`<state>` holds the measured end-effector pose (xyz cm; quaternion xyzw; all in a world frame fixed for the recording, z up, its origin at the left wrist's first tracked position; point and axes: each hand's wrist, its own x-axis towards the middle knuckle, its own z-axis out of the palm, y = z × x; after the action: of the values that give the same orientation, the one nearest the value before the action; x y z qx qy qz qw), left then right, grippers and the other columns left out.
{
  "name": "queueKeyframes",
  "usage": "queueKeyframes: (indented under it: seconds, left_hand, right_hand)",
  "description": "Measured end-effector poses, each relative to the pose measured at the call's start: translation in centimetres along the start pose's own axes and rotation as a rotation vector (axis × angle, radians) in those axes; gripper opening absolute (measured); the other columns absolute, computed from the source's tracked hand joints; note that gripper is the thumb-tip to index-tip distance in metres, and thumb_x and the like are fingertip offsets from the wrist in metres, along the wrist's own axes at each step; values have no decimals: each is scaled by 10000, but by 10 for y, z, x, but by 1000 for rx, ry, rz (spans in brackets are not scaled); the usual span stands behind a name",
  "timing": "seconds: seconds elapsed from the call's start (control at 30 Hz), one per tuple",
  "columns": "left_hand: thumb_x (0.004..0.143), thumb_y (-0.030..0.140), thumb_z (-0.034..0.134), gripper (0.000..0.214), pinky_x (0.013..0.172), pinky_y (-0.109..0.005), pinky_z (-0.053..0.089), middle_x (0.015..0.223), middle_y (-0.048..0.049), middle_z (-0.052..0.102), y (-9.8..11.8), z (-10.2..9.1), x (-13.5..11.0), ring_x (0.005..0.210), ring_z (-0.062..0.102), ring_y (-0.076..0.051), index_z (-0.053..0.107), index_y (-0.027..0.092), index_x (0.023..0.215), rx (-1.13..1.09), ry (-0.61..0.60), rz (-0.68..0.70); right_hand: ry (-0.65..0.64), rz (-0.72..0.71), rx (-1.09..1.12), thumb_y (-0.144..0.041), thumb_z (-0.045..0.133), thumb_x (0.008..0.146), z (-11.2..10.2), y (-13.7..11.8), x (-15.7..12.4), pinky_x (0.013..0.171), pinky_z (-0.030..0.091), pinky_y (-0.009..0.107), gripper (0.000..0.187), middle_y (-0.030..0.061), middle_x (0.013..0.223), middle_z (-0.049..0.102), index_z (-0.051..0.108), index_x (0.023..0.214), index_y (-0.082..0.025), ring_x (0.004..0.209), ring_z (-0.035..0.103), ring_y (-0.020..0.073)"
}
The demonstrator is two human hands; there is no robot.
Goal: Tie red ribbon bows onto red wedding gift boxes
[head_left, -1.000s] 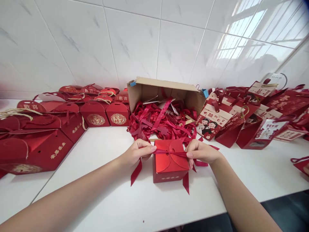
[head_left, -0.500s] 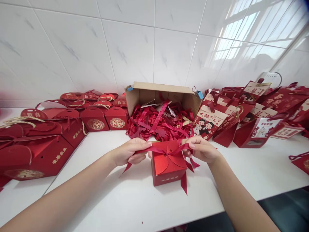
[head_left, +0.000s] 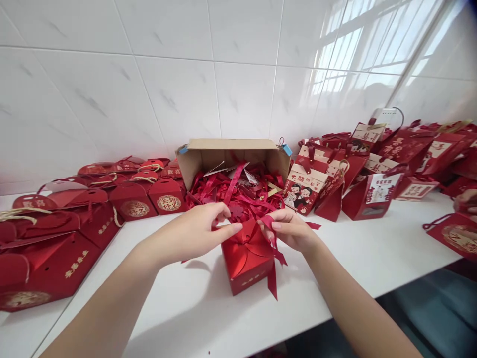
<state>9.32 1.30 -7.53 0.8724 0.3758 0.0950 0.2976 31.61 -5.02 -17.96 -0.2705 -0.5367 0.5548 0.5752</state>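
Observation:
In the head view a red gift box (head_left: 248,268) with overlapping top flaps stands on the white table between my hands. A red ribbon (head_left: 273,281) is tied across its top, and its tails hang down the right side. My right hand (head_left: 292,229) pinches a loop of this ribbon above the box's back right corner. On the other side, my left hand (head_left: 203,231) has its thumb stretched toward the top left edge of the box. Its index finger is bent and apart from the thumb, with no ribbon visible between them. The other left fingers are mostly hidden.
Behind the box, a cardboard carton (head_left: 233,144) lies on its side, spilling loose red ribbons (head_left: 257,199). Red boxes (head_left: 166,199) fill the left, and printed gift boxes (head_left: 303,189) stand right. At the far right, another person's hand (head_left: 465,204) is beside a red box (head_left: 456,233).
My left hand has let go of its ribbon end and moved nearer the knot. The right hand now holds a loop. Another person's hand has appeared far right, and the view has shifted.

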Motion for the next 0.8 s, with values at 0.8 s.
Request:
queueKeyframes:
  seconds: [0.8]
  left_hand:
    - [795,329,581,160,616,-263,462,641,34,722,33,36,11,662,651,-173,710,240,765,-14,324,196]
  right_hand:
    - [111,-41,-67,-320,701,799,20,1,3,730,509,262,219,-5,713,702,580,943,-206,687,649,120]
